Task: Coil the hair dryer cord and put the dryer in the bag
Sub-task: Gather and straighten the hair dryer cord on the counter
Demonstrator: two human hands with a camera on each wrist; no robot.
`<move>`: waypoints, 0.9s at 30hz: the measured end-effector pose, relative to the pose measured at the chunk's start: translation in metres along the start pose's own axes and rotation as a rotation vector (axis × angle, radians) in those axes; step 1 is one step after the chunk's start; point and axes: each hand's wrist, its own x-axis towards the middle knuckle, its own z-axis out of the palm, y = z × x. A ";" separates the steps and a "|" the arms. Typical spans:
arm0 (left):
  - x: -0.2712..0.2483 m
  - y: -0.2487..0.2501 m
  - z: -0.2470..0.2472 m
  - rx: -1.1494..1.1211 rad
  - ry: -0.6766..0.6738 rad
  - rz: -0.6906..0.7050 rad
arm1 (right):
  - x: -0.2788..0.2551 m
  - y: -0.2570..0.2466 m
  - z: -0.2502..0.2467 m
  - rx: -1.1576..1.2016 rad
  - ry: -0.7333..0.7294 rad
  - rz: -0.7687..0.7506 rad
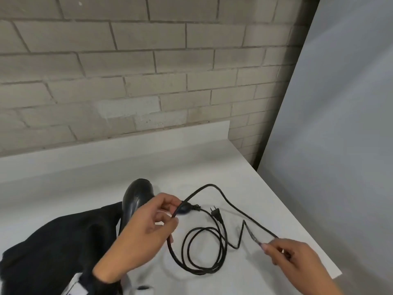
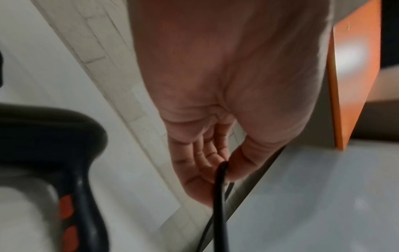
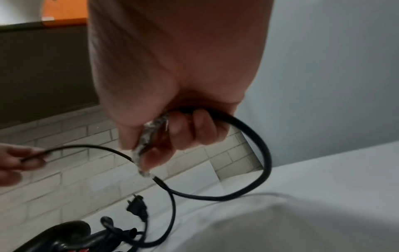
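Observation:
A black hair dryer (image 1: pixel 138 196) lies on the white table (image 1: pixel 265 188), its rear end against a black cloth bag (image 1: pixel 59 248) at the front left. Its black cord (image 1: pixel 204 250) runs in loose loops across the table, and the plug (image 1: pixel 217 213) lies beside them. My left hand (image 1: pixel 172 211) pinches the cord close to the dryer's handle; in the left wrist view, thumb and fingers (image 2: pixel 237 163) close on the cord (image 2: pixel 220 196). My right hand (image 1: pixel 266 248) grips a taped stretch of cord (image 3: pixel 149 141) raised above the table at the right.
A grey brick wall (image 1: pixel 127 71) backs the table behind a low white lip. The table's right edge (image 1: pixel 297 220) runs diagonally close to my right hand, and a grey panel (image 1: pixel 340 124) stands beyond it. An orange board (image 2: pixel 354 68) shows in the left wrist view.

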 end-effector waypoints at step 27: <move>-0.029 -0.006 -0.064 0.534 -0.445 -0.186 | 0.033 -0.003 0.057 -0.012 -0.227 -0.145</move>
